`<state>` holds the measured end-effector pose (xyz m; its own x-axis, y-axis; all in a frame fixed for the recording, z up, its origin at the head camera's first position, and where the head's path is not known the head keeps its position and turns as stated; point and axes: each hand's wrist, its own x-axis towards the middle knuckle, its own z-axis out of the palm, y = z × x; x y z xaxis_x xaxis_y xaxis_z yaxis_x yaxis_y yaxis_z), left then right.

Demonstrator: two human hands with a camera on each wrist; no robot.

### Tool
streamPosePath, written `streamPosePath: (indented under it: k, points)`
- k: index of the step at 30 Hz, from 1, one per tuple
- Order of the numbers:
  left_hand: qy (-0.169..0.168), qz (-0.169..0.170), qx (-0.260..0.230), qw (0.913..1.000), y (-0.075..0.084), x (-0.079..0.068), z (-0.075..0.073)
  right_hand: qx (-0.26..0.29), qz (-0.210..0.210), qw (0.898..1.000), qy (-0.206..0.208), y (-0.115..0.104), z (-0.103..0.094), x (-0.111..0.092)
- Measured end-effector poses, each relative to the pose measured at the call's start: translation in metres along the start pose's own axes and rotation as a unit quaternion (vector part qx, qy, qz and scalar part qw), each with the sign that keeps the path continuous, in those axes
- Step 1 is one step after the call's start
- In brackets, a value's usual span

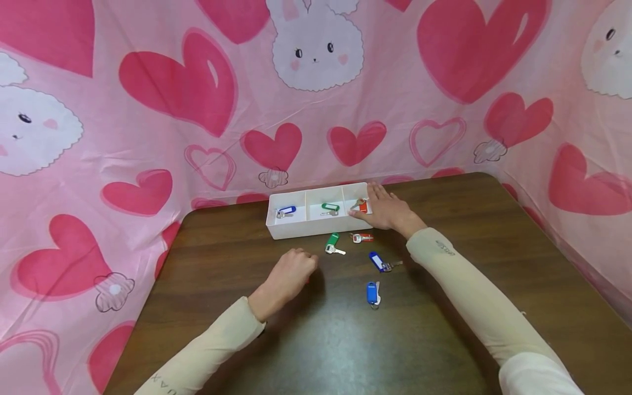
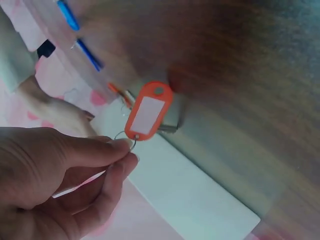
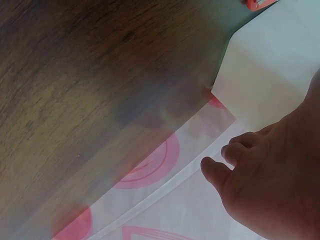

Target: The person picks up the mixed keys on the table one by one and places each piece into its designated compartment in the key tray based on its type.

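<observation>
Between thumb and fingertips, my left hand pinches the ring of an orange-red key tag with a white label, held over the table in front of the white tray. Part of a metal key shows behind that tag. My right hand lies over the tray's right end, fingers extended by the end wall and thumb reaching into the right compartment. Beside that thumb lies a red key tag with its key. A green key tag lies in the middle compartment and a blue one in the left.
Several tagged keys lie on the brown table before the tray: a green tag, a red tag, a blue tag and another blue tag. A pink heart-patterned cloth hangs behind the tray.
</observation>
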<state>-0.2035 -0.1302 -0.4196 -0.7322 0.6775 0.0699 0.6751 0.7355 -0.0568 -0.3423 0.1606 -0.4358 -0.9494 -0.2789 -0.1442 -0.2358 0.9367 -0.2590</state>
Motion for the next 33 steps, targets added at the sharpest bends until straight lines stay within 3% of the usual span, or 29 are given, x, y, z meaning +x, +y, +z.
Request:
streamPosePath:
  k: [6,9,16,21,30,33]
  points:
    - [-0.017,-0.038,-0.100,0.9941,-0.004,-0.001,-0.007,0.000,-0.002,1.000,-0.004,0.000,0.000,-0.001]
    - [-0.006,-0.035,-0.104,0.9940,-0.005,-0.001,-0.007,0.001,-0.002,1.000,-0.004,0.000,0.000,0.000]
    - [0.054,-0.007,-0.057,0.9969,-0.008,0.002,-0.005,0.002,0.000,1.000,-0.011,0.000,-0.001,0.000]
    - [0.079,-0.011,-0.068,0.9945,-0.010,0.005,-0.007,0.003,-0.002,1.000,-0.011,-0.001,-0.001,-0.001]
    - [0.065,-0.048,-0.172,0.9818,-0.012,0.012,-0.015,0.004,-0.003,1.000,-0.009,-0.001,-0.002,-0.001]
    - [0.067,-0.047,-0.178,0.9807,-0.012,0.013,-0.016,0.003,-0.002,1.000,-0.010,0.000,-0.002,0.000]
